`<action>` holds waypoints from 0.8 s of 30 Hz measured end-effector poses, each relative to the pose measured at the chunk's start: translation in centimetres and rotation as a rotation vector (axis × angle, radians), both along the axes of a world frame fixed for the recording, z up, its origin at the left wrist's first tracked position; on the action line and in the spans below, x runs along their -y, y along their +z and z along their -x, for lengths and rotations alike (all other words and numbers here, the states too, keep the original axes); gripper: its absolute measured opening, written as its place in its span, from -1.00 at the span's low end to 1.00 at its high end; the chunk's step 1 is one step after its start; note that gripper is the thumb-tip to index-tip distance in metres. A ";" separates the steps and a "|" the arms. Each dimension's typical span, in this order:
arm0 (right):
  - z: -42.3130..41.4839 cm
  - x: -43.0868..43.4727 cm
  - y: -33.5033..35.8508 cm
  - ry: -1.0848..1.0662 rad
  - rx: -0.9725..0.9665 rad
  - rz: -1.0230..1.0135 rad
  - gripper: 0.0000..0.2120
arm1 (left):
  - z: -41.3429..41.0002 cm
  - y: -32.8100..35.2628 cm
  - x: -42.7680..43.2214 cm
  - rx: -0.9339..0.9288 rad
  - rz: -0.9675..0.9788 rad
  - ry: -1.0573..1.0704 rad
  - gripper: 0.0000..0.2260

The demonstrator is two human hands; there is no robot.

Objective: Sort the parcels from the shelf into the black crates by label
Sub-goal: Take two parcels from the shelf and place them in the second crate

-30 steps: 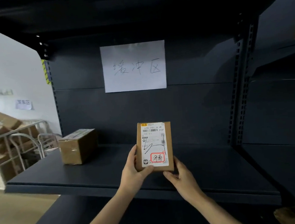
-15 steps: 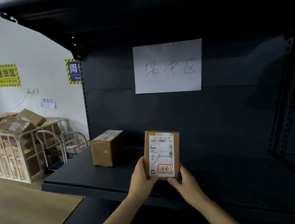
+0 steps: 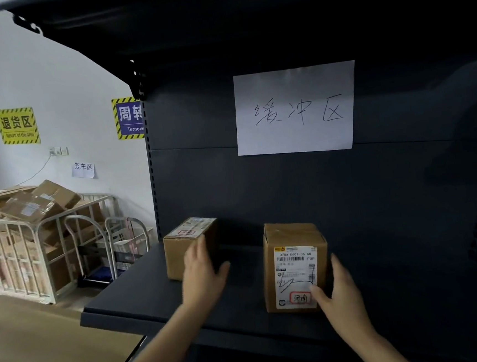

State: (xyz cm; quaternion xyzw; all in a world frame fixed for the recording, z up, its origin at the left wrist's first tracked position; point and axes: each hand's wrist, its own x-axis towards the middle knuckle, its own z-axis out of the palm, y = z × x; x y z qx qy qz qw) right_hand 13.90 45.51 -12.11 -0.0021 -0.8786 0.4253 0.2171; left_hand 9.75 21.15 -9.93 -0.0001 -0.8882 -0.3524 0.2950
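On the dark grey metal shelf (image 3: 144, 304), centre-right of frame, an upright brown cardboard parcel w/ white label (image 3: 291, 239) stands near the front edge. Bare shelf lies btwn it and a second brown cardboard box (image 3: 180, 252) by the left end. The right hand (image 3: 339, 296) grips the labelled parcel, thumb on label. The left hand (image 3: 202, 279), fingers spread, is at the second box's front corner; contact unclear.

Far parcel (image 3: 180, 252) front corner behind L hand (image 3: 203, 273); near parcel (image 3: 291, 235) label corner under R hand (image 3: 342, 296).
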 end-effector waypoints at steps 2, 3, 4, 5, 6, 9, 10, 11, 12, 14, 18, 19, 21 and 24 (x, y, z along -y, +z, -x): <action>0.0 -0.1 0.8 -0.015 0.001 -0.030 -0.21 | 1.6 1.5 2.5 0.009 0.063 0.129 -0.23; 0.0 -0.2 1.2 -0.010 0.014 -0.033 -0.20 | 2.5 2.1 3.5 0.053 0.083 0.177 -0.19; 0.0 -0.3 1.5 -0.002 0.027 -0.031 -0.20 | 3.4 2.7 4.4 0.107 0.098 0.213 -0.15; 0.0 -0.4 1.7 0.007 0.039 -0.029 -0.20 | 4.3 3.1 5.0 0.162 0.107 0.234 -0.11; -0.1 -0.4 1.8 0.015 0.050 -0.028 -0.20 | 5.1 3.3 5.5 0.211 0.109 0.243 -0.08; -0.1 -0.6 1.8 0.026 0.076 -0.016 -0.19 | 7.2 3.4 6.4 0.319 0.086 0.238 0.04; 0.0 -0.6 1.7 0.028 0.080 -0.013 -0.19 | 7.7 3.3 6.5 0.345 0.069 0.238 0.07; 0.1 -0.7 1.6 0.030 0.084 -0.008 -0.19 | 8.1 3.2 6.5 0.364 0.047 0.244 0.09; 0.1 -0.7 1.6 0.032 0.087 -0.003 -0.19 | 8.4 3.1 6.5 0.377 0.021 0.251 0.10; 0.2 -0.8 1.5 0.044 0.088 0.011 -0.20 | 8.8 3.1 6.4 0.396 -0.020 0.260 0.06; 0.1 -0.7 1.0 0.067 0.079 0.027 -0.23 | 7.7 2.9 5.4 0.392 0.016 0.260 -0.11; 0.0 -0.7 1.0 0.073 0.073 0.031 -0.26 | 7.1 2.8 5.0 0.374 0.017 0.247 -0.14; 0.0 -0.5 1.0 0.092 0.058 0.033 -0.34 | 5.6 2.3 4.0 0.314 -0.002 0.209 -0.15; -0.2 -0.4 0.9 0.106 0.051 0.029 -0.37 | 3.0 1.2 2.5 0.185 -0.080 0.162 -0.16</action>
